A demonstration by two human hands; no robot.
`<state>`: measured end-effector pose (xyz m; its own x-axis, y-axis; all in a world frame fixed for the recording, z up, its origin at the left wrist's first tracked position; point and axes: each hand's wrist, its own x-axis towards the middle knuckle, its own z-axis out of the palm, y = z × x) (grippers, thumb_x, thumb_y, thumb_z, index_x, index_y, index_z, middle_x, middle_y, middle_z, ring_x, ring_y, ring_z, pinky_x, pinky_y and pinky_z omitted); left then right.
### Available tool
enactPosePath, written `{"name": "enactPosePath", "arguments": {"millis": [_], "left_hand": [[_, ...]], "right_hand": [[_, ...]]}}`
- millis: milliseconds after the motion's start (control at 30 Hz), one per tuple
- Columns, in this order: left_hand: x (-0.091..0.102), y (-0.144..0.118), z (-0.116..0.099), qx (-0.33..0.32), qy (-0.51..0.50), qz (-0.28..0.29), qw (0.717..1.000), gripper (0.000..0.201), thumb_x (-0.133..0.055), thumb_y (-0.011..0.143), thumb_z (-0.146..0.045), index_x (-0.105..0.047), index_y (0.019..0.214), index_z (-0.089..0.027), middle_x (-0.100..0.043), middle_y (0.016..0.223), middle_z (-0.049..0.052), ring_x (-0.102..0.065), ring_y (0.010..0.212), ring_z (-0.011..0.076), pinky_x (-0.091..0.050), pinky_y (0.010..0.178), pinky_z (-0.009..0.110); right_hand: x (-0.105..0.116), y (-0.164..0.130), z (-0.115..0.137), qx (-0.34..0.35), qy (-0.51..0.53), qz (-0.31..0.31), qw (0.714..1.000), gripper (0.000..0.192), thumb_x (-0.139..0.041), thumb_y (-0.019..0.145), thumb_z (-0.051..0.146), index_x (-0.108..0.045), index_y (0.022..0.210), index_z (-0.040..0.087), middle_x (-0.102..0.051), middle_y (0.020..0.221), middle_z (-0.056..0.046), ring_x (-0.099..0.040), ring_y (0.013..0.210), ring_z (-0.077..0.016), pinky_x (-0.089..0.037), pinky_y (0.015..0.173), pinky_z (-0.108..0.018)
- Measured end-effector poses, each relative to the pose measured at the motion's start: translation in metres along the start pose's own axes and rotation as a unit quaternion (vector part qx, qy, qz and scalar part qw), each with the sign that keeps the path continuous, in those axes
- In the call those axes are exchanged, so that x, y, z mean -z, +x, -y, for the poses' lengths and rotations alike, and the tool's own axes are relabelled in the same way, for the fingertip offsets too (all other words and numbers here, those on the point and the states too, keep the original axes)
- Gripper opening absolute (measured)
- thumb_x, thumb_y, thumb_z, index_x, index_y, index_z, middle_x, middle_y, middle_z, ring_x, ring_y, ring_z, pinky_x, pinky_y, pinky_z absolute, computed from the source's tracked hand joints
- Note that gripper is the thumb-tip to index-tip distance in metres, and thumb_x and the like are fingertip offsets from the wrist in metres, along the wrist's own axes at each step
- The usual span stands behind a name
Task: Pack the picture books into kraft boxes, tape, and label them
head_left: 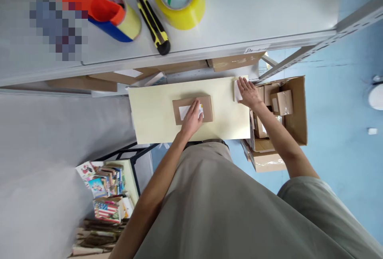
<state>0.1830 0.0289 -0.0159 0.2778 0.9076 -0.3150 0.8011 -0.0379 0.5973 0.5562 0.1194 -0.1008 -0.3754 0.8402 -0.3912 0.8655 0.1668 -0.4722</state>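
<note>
A small brown cardboard box [206,105] lies on the pale yellow tabletop [152,115], with a white label [184,112] on its upper face. My left hand [192,119] rests on the box, fingers stretched out flat over the label and partly covering it. At the right end of the tabletop, white paper [237,92] shows under my right hand [249,93]. That hand lies with its fingers extended across the paper and hides much of it.
Above the table, a grey shelf [254,3] carries a yellow tape roll [191,11], a utility knife [152,23] and a tape dispenser [104,13]. An open carton [299,111] of small boxes stands right. Books [109,183] sit lower left.
</note>
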Motion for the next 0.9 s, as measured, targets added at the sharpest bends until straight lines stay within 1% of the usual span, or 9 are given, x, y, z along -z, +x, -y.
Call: {"name": "enactPosePath", "arguments": {"millis": [133,300,367,433,500,600,667,800,900], "left_hand": [[-0.004,0.004,-0.007,-0.016,-0.007,0.004,1.000,0.074,-0.052,0.111,-0.030,-0.038,0.182,-0.013,-0.041,0.189,0.019,-0.038,0.178,0.0319,-0.030,0.149,0.052],[-0.005,0.005,-0.012,-0.028,-0.012,0.010,0.999,0.073,-0.051,0.113,-0.034,-0.038,0.182,-0.014,-0.042,0.189,0.018,-0.039,0.177,0.0319,-0.031,0.149,0.053],[-0.005,0.004,-0.013,-0.028,-0.010,0.010,1.000,0.073,-0.051,0.113,-0.035,-0.038,0.182,-0.014,-0.041,0.189,0.018,-0.039,0.177,0.0320,-0.031,0.149,0.052],[-0.004,0.004,-0.014,-0.029,-0.008,0.008,1.000,0.073,-0.050,0.113,-0.035,-0.039,0.182,-0.014,-0.041,0.189,0.018,-0.038,0.178,0.0325,-0.031,0.149,0.052],[-0.004,0.003,-0.014,-0.030,-0.006,0.006,1.000,0.072,-0.050,0.113,-0.035,-0.039,0.181,-0.014,-0.041,0.189,0.018,-0.037,0.178,0.0335,-0.031,0.149,0.053],[-0.004,0.002,-0.016,-0.029,-0.004,0.004,1.000,0.071,-0.048,0.113,-0.035,-0.041,0.181,-0.015,-0.041,0.189,0.017,-0.036,0.179,0.0340,-0.032,0.149,0.055],[-0.004,0.001,-0.018,-0.030,-0.005,0.007,1.000,0.070,-0.049,0.113,-0.036,-0.043,0.180,-0.016,-0.041,0.189,0.015,-0.036,0.179,0.0338,-0.032,0.149,0.055],[-0.009,0.008,-0.027,-0.051,-0.020,0.017,0.998,0.068,-0.052,0.112,-0.037,-0.049,0.178,-0.018,-0.041,0.189,0.014,-0.034,0.179,0.0355,-0.030,0.149,0.053],[-0.019,0.029,-0.040,-0.105,-0.016,0.044,0.993,0.069,-0.053,0.110,-0.031,-0.049,0.177,-0.015,-0.041,0.190,0.014,-0.030,0.181,0.0374,-0.026,0.150,0.057]], "right_hand": [[-0.003,-0.006,0.002,0.005,0.037,-0.010,0.999,0.138,-0.094,0.086,0.054,-0.017,0.188,0.003,-0.008,0.197,-0.024,-0.004,0.185,-0.0454,-0.003,0.150,-0.067],[-0.008,-0.004,0.000,-0.001,0.074,0.000,0.997,0.129,-0.090,0.090,0.049,-0.019,0.188,0.004,-0.009,0.197,-0.023,-0.002,0.185,-0.0441,0.000,0.151,-0.066],[-0.007,-0.003,-0.001,-0.003,0.070,0.004,0.998,0.128,-0.091,0.089,0.047,-0.022,0.187,0.004,-0.012,0.196,-0.023,-0.004,0.185,-0.0437,-0.001,0.151,-0.065],[-0.005,-0.002,-0.003,-0.001,0.065,0.005,0.998,0.123,-0.093,0.089,0.046,-0.029,0.186,0.005,-0.014,0.196,-0.022,-0.006,0.185,-0.0436,-0.004,0.152,-0.065],[-0.001,-0.001,-0.003,0.004,0.067,0.005,0.998,0.105,-0.088,0.094,0.045,-0.042,0.182,0.011,-0.017,0.197,-0.016,-0.009,0.185,-0.0426,-0.008,0.151,-0.068],[0.007,-0.002,-0.001,0.014,0.085,-0.008,0.996,0.067,-0.068,0.108,0.044,-0.061,0.171,0.023,-0.027,0.195,-0.004,-0.013,0.185,-0.0381,-0.012,0.151,-0.069],[0.013,-0.003,0.002,0.022,0.103,-0.031,0.994,0.057,-0.057,0.113,0.044,-0.066,0.167,0.027,-0.034,0.193,0.001,-0.017,0.184,-0.0357,-0.013,0.152,-0.069],[0.030,-0.002,0.010,0.041,0.119,-0.078,0.989,0.056,-0.052,0.116,0.055,-0.068,0.164,0.032,-0.046,0.187,0.003,-0.023,0.183,-0.0362,-0.013,0.152,-0.069],[0.050,0.005,0.011,0.043,0.109,-0.120,0.986,0.063,-0.048,0.116,0.068,-0.068,0.165,0.031,-0.053,0.184,0.001,-0.023,0.183,-0.0391,-0.015,0.152,-0.071]]}}
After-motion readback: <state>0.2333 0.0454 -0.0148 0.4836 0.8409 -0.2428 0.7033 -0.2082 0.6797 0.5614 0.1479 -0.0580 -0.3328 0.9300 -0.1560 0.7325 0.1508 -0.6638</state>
